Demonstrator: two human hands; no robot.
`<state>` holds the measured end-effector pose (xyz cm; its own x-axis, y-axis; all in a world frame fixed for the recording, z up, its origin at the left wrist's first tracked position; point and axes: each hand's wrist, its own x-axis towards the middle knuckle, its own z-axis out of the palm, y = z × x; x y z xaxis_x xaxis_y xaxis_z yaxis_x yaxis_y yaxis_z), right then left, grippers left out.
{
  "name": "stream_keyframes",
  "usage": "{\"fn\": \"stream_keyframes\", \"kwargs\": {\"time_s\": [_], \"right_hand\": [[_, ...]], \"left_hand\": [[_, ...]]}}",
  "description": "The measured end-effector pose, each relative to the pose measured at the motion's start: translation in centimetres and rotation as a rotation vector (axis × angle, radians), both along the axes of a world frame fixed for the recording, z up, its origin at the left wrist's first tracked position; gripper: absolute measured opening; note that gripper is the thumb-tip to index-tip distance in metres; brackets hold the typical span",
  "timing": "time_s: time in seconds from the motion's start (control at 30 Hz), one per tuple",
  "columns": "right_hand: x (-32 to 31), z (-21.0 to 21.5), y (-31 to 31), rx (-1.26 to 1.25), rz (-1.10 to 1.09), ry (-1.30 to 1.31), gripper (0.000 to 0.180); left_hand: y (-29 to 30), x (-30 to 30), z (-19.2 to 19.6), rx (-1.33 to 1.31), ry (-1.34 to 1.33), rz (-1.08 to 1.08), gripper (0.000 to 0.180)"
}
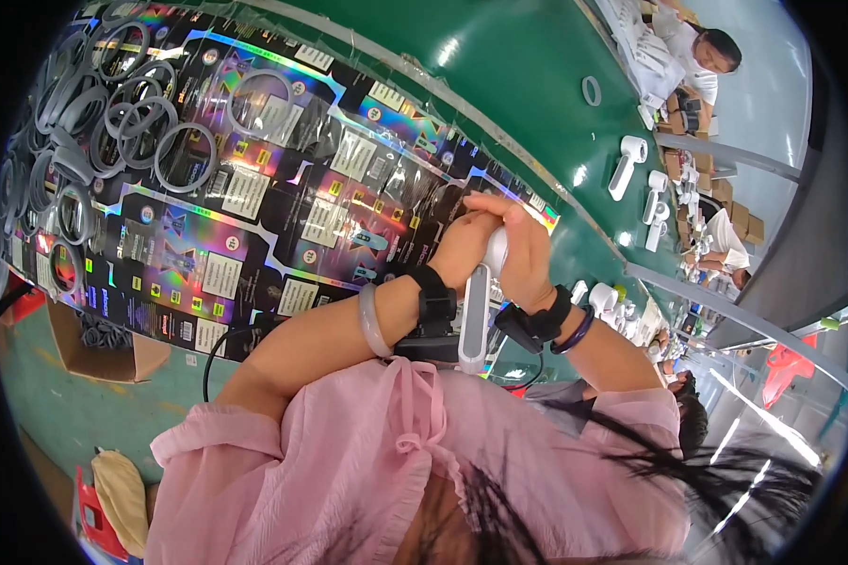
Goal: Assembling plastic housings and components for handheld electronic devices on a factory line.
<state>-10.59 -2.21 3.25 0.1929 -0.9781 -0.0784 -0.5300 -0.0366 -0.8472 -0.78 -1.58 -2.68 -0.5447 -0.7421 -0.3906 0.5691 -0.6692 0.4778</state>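
Note:
A white handheld device [476, 320], with a long rounded handle and a grey strip down its face, points toward my body between my wrists. Its head is mostly covered by my palms. My left hand [466, 243] is cupped round the head from the left, its fingers partly hidden. From the right, my right hand [526, 254] presses against the same head, fingers bent over its far side. Both hands are above the near right end of the shiny printed packaging sheets [283, 212].
Many grey rings [122, 122] are heaped on the sheets at the left. Similar white devices [622, 169] lie on the green table [528, 85] at right, near a lone grey ring [591, 91]. A cardboard box [146, 358] stands below the left edge. Other people sit far right.

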Motion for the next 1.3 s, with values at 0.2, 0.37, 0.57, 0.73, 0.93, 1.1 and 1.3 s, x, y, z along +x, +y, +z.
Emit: {"fn": "stream_keyframes", "kwargs": {"time_s": [0.2, 0.37, 0.57, 0.73, 0.93, 1.1, 1.3], "right_hand": [[0.0, -0.3, 0.3, 0.103, -0.135, -0.037, 0.043], [-0.1, 1.1, -2.1, -0.296, 0.368, 0.324, 0.035], [-0.4, 1.2, -2.5, -0.384, 0.627, 0.407, 0.033], [-0.4, 0.1, -1.6, -0.166, 0.362, 0.197, 0.036], [-1.3, 0.3, -2.3, -0.305, 0.409, 0.255, 0.033], [-0.9, 1.1, -4.0, -0.323, 0.773, 0.391, 0.034], [-0.8, 1.0, -4.4, -0.249, 0.783, 0.318, 0.047]], "left_hand": [[0.6, -1.3, -1.0, 0.138, 0.15, 0.08, 0.033], [0.6, -1.3, -1.2, 0.147, 0.071, 0.085, 0.032], [1.5, -2.0, -2.4, -0.126, -0.084, 0.158, 0.032], [0.6, -0.2, -0.2, 0.023, 0.021, 0.098, 0.03], [1.3, -1.5, 0.2, 0.07, 0.002, 0.223, 0.034], [1.7, -1.5, -0.7, -0.029, -0.046, 0.226, 0.034], [1.4, -0.1, 0.4, -0.064, -0.077, 0.159, 0.033]]}}
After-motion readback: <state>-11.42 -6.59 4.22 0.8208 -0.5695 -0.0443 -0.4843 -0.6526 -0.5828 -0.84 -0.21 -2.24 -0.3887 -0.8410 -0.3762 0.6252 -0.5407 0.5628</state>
